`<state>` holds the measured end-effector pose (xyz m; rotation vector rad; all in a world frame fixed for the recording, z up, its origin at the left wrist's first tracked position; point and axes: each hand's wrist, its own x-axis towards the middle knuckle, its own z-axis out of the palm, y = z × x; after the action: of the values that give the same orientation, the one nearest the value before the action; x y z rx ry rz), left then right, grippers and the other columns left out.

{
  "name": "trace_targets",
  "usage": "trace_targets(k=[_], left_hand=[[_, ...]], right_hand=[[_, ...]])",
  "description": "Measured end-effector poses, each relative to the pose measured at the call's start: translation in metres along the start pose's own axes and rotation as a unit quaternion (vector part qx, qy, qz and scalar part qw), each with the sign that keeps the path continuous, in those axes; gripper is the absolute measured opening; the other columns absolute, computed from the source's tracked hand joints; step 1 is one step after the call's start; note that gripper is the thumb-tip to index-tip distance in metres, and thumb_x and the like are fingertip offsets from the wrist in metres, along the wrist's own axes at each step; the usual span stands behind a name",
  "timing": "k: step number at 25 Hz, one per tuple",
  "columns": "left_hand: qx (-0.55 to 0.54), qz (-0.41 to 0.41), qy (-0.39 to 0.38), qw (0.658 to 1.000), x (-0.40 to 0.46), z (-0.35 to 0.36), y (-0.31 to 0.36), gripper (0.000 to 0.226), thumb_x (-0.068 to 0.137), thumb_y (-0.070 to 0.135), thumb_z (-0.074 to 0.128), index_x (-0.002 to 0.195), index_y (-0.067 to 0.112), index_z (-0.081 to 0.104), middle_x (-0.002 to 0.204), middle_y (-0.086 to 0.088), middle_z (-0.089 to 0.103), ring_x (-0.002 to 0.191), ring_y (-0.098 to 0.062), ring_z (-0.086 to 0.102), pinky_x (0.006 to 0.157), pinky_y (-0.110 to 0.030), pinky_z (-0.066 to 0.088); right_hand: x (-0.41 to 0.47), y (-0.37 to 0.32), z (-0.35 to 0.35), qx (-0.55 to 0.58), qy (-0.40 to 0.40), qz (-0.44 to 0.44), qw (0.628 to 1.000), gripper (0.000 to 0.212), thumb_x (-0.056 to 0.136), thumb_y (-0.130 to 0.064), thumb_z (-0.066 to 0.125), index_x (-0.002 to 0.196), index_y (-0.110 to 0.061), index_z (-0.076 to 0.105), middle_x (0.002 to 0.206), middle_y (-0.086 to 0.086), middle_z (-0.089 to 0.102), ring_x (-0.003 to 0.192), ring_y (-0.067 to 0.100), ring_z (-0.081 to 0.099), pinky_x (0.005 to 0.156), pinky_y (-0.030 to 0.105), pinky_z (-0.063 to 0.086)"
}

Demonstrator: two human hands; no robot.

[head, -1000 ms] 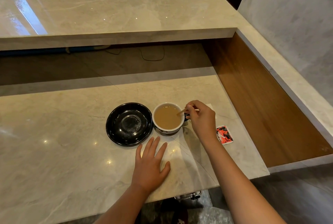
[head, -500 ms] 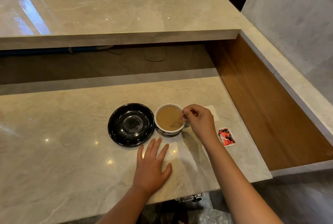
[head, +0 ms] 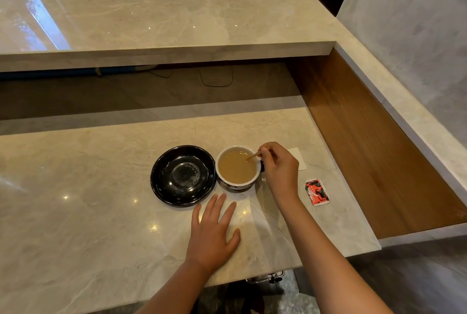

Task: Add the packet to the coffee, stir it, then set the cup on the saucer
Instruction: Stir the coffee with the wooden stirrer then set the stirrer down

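A white cup (head: 237,184) full of light brown coffee stands on the marble counter, touching the right side of an empty black saucer (head: 164,182). My right hand (head: 279,171) pinches a thin wooden stir stick (head: 253,155) whose tip dips into the coffee at the cup's right rim. Flat on the counter, fingers spread, lies my left hand (head: 212,231), just in front of the saucer and cup. A red and black packet (head: 316,192) rests on the counter to the right of my right wrist.
A white napkin (head: 299,159) lies partly hidden behind my right hand. The counter ends at a wooden recess (head: 379,162) on the right. A higher marble ledge (head: 164,53) overhangs the back, with cables under it.
My right hand has shifted the stick around in the coffee, from the rim toward the middle and back to the right rim. The left hand, cup and saucer have stayed put.
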<state>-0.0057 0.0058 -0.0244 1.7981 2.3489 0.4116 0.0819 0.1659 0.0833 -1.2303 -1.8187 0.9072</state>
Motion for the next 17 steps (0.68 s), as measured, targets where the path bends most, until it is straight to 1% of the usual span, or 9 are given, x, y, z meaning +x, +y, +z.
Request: trace_targets(k=[4,8,10,12,13,16,17], left_hand=[[0.002,0.005,0.000,1.000,0.000,0.001,-0.001,0.058,0.083,0.047,0.049,0.135,0.023,0.044,0.146,-0.009,0.039,0.136,-0.025,0.027,0.108,-0.053,0.015],[-0.006,0.005,0.003,1.000,-0.001,0.000,-0.001,0.057,0.083,0.046,0.048,0.135,0.023,0.044,0.147,-0.009,0.038,0.137,-0.024,0.025,0.109,-0.051,0.012],[-0.006,0.006,0.003,1.000,-0.001,0.000,-0.001,0.057,0.083,0.046,0.049,0.135,0.023,0.045,0.147,-0.009,0.038,0.136,-0.025,0.025,0.108,-0.051,0.012],[-0.004,0.007,0.002,1.000,-0.001,-0.001,-0.001,0.057,0.083,0.046,0.049,0.134,0.022,0.046,0.146,-0.009,0.039,0.136,-0.025,0.028,0.108,-0.051,0.013],[-0.004,0.007,0.003,1.000,-0.001,-0.001,-0.001,0.057,0.082,0.046,0.050,0.134,0.022,0.046,0.145,-0.009,0.040,0.135,-0.026,0.029,0.107,-0.052,0.014],[-0.009,0.006,0.003,1.000,0.000,-0.002,0.000,0.057,0.082,0.046,0.049,0.134,0.022,0.047,0.145,-0.010,0.040,0.135,-0.026,0.029,0.107,-0.054,0.017],[-0.011,0.006,0.003,1.000,0.000,-0.003,0.000,0.057,0.082,0.046,0.049,0.133,0.022,0.047,0.145,-0.010,0.041,0.135,-0.027,0.030,0.107,-0.055,0.018]], right_hand=[[0.006,-0.005,-0.014,-0.064,-0.042,-0.036,0.996,0.015,0.089,-0.004,0.051,0.079,-0.004,0.062,0.074,0.012,0.067,0.069,0.025,0.059,0.062,0.033,0.045],[0.008,-0.011,-0.019,-0.083,-0.073,-0.018,0.994,0.015,0.086,-0.004,0.052,0.076,-0.006,0.064,0.070,0.009,0.066,0.068,0.026,0.061,0.063,0.032,0.047],[0.007,-0.011,-0.019,-0.053,-0.094,0.012,0.994,0.017,0.085,-0.003,0.052,0.074,-0.005,0.065,0.071,0.011,0.068,0.071,0.027,0.065,0.067,0.036,0.053],[0.005,-0.008,-0.017,0.018,-0.109,0.057,0.992,0.019,0.086,-0.002,0.052,0.073,-0.004,0.065,0.072,0.014,0.069,0.070,0.027,0.067,0.072,0.040,0.058],[0.003,-0.007,-0.014,0.054,-0.107,0.080,0.990,0.019,0.088,-0.002,0.053,0.074,-0.004,0.065,0.072,0.015,0.069,0.068,0.025,0.068,0.071,0.038,0.059],[-0.002,-0.005,0.000,0.136,-0.064,0.131,0.980,0.016,0.090,-0.004,0.054,0.079,-0.005,0.066,0.073,0.011,0.068,0.065,0.017,0.067,0.062,0.019,0.057],[-0.003,-0.005,0.005,0.156,-0.040,0.143,0.977,0.015,0.090,-0.005,0.054,0.081,-0.005,0.066,0.073,0.009,0.067,0.066,0.015,0.067,0.060,0.015,0.056]])
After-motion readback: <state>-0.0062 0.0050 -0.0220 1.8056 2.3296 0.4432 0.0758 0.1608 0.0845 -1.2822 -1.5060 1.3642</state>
